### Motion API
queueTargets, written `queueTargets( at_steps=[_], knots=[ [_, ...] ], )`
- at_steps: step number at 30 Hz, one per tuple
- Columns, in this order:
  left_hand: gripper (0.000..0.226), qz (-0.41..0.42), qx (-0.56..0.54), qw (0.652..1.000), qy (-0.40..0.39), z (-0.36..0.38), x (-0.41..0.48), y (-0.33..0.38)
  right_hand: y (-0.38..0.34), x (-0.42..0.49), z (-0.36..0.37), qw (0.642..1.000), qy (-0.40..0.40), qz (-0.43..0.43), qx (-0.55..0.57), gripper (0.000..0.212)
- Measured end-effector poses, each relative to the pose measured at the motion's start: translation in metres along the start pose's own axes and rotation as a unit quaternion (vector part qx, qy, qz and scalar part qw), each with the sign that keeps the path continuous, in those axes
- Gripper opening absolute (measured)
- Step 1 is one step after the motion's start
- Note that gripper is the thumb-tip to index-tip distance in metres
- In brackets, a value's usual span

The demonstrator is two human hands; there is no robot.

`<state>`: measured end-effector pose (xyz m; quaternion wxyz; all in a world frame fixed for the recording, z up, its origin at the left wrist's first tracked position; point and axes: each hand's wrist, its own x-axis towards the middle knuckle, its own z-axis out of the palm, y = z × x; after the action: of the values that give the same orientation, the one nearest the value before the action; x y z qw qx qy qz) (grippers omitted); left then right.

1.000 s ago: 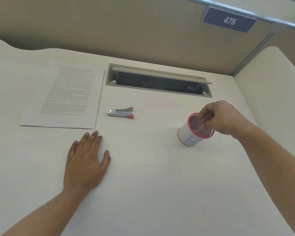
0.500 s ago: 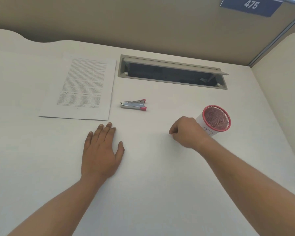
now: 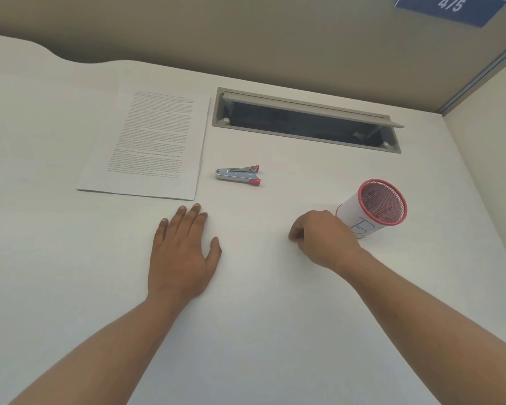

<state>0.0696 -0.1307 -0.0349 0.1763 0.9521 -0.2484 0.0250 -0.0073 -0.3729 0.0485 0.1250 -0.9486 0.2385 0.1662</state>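
Observation:
My left hand (image 3: 181, 258) lies flat on the white desk (image 3: 246, 331), fingers straight, palm down, just below the paper's near edge. My right hand (image 3: 322, 241) rests on the desk with its fingers curled under. Nothing shows between them, and their tips are hidden. It sits just left of a mesh cup (image 3: 351, 211) with a red rim and a white paper wrap marked with a blue letter. A small silver stapler (image 3: 237, 176) with red ends lies between the paper and the cup.
A printed sheet of paper (image 3: 146, 141) lies at the back left. An open cable slot (image 3: 304, 121) with a raised flap is set into the desk behind the stapler. Beige partitions (image 3: 494, 141) close the back and right side, and a blue sign (image 3: 450, 7) reads 475.
My right hand left the cup's mouth and came down onto the desk to the cup's left, fingers curled. My left hand has stayed flat in place. The view shifted a little.

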Motion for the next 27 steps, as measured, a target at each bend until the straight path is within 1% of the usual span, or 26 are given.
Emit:
queueTargets(
  at_steps=[4, 8, 12, 19, 23, 27],
  knots=[
    [0.056, -0.002, 0.001, 1.0, 0.0, 0.0, 0.0, 0.0, 0.005, 0.002, -0.005, 0.999, 0.028, 0.023, 0.024, 0.031],
    [0.057, -0.004, 0.001, 1.0, -0.001, 0.0, 0.0, 0.0, 0.005, 0.004, -0.005, 0.999, 0.034, 0.031, 0.021, 0.027],
    [0.058, -0.006, 0.001, 1.0, -0.008, -0.001, 0.0, 0.001, 0.0, 0.006, -0.001, 0.999, 0.039, 0.029, 0.002, 0.022],
    [0.058, -0.009, -0.006, 1.0, -0.01, -0.003, 0.0, 0.001, -0.013, 0.005, 0.008, 0.998, 0.034, -0.004, -0.046, 0.013],
    [0.057, -0.01, -0.009, 1.0, -0.01, -0.003, -0.001, 0.001, -0.017, 0.004, 0.016, 0.995, 0.057, -0.008, -0.08, 0.007],
    [0.056, -0.009, -0.009, 1.0, -0.007, -0.002, -0.001, 0.001, -0.02, 0.005, 0.02, 0.991, 0.069, -0.006, -0.116, 0.012]
  ],
)
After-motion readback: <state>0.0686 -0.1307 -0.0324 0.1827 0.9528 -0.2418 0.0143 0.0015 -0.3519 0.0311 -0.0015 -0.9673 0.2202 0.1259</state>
